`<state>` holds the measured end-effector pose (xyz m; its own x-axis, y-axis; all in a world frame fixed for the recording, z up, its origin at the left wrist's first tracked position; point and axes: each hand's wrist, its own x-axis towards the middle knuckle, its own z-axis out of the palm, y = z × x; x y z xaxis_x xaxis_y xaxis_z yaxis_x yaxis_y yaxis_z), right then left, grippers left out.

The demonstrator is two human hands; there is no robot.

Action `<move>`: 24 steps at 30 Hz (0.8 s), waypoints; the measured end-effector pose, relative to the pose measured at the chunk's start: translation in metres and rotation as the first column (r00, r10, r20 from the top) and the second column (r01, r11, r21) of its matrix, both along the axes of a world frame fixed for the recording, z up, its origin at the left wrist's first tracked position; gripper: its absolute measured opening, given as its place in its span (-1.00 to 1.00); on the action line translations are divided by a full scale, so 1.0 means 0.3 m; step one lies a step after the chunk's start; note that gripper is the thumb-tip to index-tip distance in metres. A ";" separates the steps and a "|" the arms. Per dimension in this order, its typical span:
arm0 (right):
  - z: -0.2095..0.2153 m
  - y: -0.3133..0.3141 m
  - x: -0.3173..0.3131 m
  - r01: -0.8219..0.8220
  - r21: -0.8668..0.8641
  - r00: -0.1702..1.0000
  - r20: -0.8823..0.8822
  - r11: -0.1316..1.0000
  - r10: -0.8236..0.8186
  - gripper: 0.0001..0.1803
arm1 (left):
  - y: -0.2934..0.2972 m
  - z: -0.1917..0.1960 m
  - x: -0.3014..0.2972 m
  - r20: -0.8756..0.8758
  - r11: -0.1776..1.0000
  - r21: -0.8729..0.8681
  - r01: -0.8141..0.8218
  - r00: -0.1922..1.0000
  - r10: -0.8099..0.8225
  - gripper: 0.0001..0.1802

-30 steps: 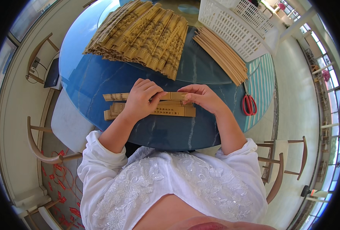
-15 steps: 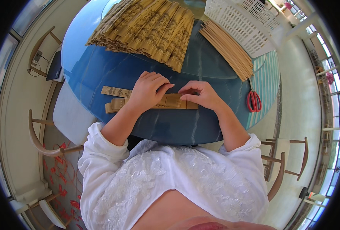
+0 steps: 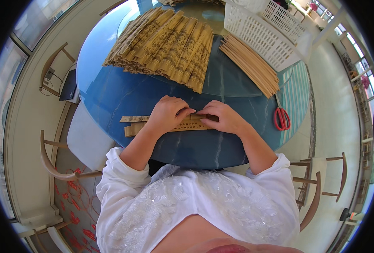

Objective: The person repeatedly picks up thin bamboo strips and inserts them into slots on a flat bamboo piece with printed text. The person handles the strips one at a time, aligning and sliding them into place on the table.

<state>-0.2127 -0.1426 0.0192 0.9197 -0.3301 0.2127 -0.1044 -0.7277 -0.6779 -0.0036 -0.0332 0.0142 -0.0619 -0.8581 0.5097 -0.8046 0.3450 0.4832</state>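
Note:
My left hand (image 3: 166, 114) and my right hand (image 3: 225, 119) meet over the near part of the table, fingertips close together. Both pinch a brown printed paper strip (image 3: 200, 117), mostly hidden behind the fingers. Beneath them lies another golden strip (image 3: 190, 125) with dark printed marks. By my left wrist, a thin strip end (image 3: 132, 119) and a thicker, folded-looking strip end (image 3: 133, 129) stick out to the left. Farther back spreads a big fanned pile of golden-brown printed strips (image 3: 166, 46) with a bamboo-like look.
A bundle of slim wooden sticks (image 3: 250, 63) lies back right beside a white slatted plastic basket (image 3: 265, 31). Red-handled scissors (image 3: 282, 119) rest near a striped cloth (image 3: 298, 90) at the right edge of the blue round table (image 3: 187, 152). Wooden chairs (image 3: 47, 156) stand around.
My hands have come closer together, and both now pinch the strip; my right fingers were looser before. The whole view has shifted slightly, moving the scene down and right.

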 end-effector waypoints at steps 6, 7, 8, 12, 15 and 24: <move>0.012 -0.027 -0.012 0.161 0.104 0.971 0.158 0.981 -0.177 -0.83 | 0.011 0.046 0.018 0.025 0.999 0.016 -0.029 0.999 0.028 -0.81; 0.019 -0.032 -0.016 0.194 0.152 0.957 0.187 0.969 -0.220 -0.85 | 0.014 0.050 0.027 0.048 0.999 0.014 -0.053 0.997 0.052 -0.79; 0.025 -0.038 -0.020 0.222 0.200 0.941 0.213 0.954 -0.264 -0.87 | 0.016 0.054 0.038 0.070 0.997 0.011 -0.077 0.995 0.076 -0.77; 0.007 -0.105 -0.061 0.255 0.584 0.742 0.392 0.770 -0.543 -0.83 | 0.040 0.060 0.084 0.053 0.982 -0.029 -0.187 0.981 0.188 -0.78; 0.014 -0.169 -0.106 0.256 0.733 0.543 0.430 0.630 -0.721 -0.79 | 0.075 0.044 0.109 -0.106 0.966 -0.011 -0.260 0.960 0.258 -0.83; 0.029 -0.205 -0.135 0.402 0.703 0.388 0.449 0.586 -0.805 -0.73 | 0.036 0.228 0.109 -0.636 0.914 0.217 -0.343 0.660 0.399 -0.79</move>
<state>-0.2531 -0.2041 0.0279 0.0474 -0.9534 0.2981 0.2290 -0.2801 -0.9323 0.0290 -0.0225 0.0825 0.5943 -0.7705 0.2306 -0.3267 0.0308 0.9446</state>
